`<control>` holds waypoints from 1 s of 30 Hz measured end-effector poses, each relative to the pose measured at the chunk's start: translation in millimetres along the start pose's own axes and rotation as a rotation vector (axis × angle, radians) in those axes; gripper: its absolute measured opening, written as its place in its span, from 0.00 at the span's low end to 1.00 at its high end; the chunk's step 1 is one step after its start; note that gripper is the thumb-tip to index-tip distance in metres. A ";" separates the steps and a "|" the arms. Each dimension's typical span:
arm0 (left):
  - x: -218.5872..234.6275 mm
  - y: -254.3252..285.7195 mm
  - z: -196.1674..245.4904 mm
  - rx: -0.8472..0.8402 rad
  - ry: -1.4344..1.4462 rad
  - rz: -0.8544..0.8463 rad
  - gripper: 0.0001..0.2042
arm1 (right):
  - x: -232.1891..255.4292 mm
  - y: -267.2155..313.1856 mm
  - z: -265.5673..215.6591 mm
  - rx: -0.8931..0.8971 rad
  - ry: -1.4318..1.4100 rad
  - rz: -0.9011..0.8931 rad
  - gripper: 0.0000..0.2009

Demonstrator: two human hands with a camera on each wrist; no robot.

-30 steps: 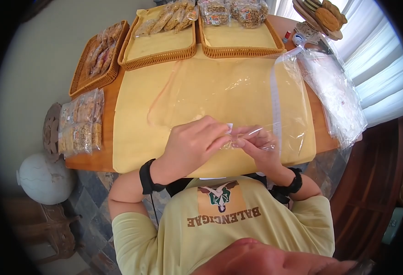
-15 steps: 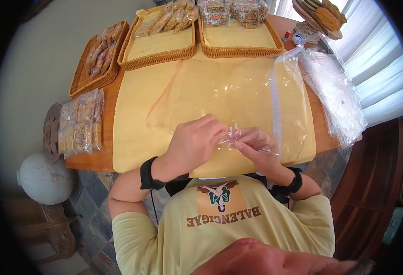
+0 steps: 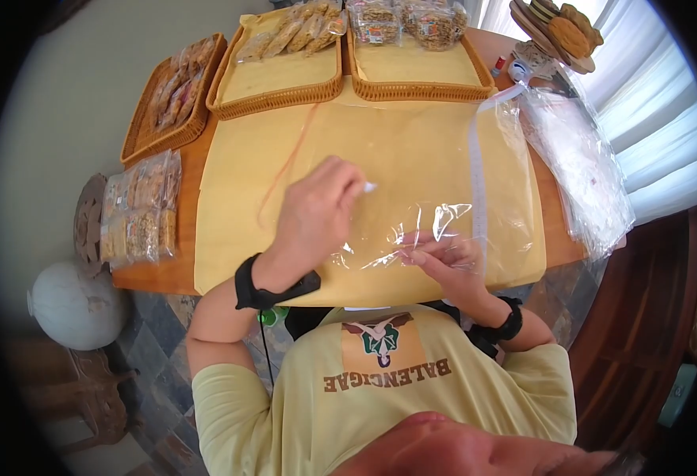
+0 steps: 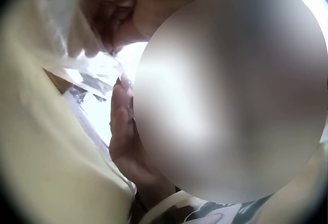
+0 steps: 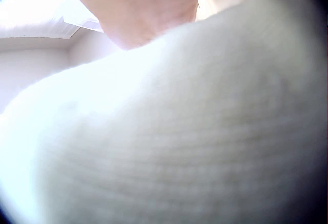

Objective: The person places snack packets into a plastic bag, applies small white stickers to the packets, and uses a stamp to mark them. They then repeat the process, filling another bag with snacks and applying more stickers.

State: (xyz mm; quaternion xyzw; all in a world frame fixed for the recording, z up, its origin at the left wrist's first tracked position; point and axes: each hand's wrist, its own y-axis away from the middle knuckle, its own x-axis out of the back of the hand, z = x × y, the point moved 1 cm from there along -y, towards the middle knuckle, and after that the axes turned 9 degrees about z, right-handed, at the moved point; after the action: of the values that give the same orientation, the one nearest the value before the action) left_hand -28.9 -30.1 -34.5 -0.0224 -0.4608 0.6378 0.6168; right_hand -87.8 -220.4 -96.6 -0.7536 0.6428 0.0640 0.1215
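My left hand (image 3: 317, 210) is raised over the left part of the clear plastic film (image 3: 412, 159), pinching a small white piece (image 3: 370, 187) at its fingertips. Over to the right, my right hand (image 3: 448, 258) pinches the near edge of the film, crumpled and shiny around the fingers. The film is spread over yellow paper (image 3: 229, 238), with a whitish strip (image 3: 477, 182) running down its right part. In the left wrist view the right hand (image 4: 123, 137) shows beside crinkled plastic. Pale cloth covers most of the right wrist view, below bare skin.
Wicker trays (image 3: 281, 105) with packaged snacks (image 3: 301, 32) line the far side. Bagged snacks (image 3: 138, 206) lie at the table's left edge. A pile of clear plastic bags (image 3: 578, 159) lies at the right, near a small red-capped item (image 3: 498, 65) and stacked hats (image 3: 562, 32).
The left hand has drawn away from the right, up and to the left, with the small white piece. The right hand stays nearly in place, still pinching the film, which has shifted near it.
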 end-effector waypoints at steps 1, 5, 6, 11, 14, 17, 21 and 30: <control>4.5 -2.7 -3.4 0.011 -0.023 0.033 0.01 | 1.8 -1.4 -3.0 0.000 0.000 -0.001 0.03; 24.6 -4.9 -0.8 0.154 0.049 0.125 0.02 | 17.2 -8.5 -3.2 -0.218 -0.224 0.233 0.05; 33.8 -2.6 0.3 0.156 0.042 0.133 0.02 | 21.4 -10.0 0.3 -0.280 -0.442 0.336 0.08; 92.7 32.4 -6.8 0.381 0.132 0.243 0.02 | 16.6 -1.0 -19.9 -0.774 -0.381 0.164 0.27; 124.2 70.2 -13.2 0.491 0.103 0.406 0.04 | 27.1 7.6 -27.7 -1.001 -0.156 -0.276 0.38; 142.6 117.1 -27.5 0.680 0.174 0.542 0.05 | 22.8 6.8 -29.8 -1.057 -0.161 -0.369 0.42; 148.9 181.3 -43.7 0.794 0.162 0.596 0.05 | -11.8 -4.6 -44.8 -0.766 0.034 -0.553 0.32; 115.8 212.6 -39.3 0.940 0.677 0.588 0.06 | -105.5 -16.5 -28.1 0.462 1.066 -0.790 0.30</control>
State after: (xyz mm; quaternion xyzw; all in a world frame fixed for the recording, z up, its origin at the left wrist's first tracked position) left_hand -195.9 124.9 -125.4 -0.0753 0.1127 0.8713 0.4717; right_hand -90.7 -124.9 -41.3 -0.8143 0.2899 -0.5013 -0.0392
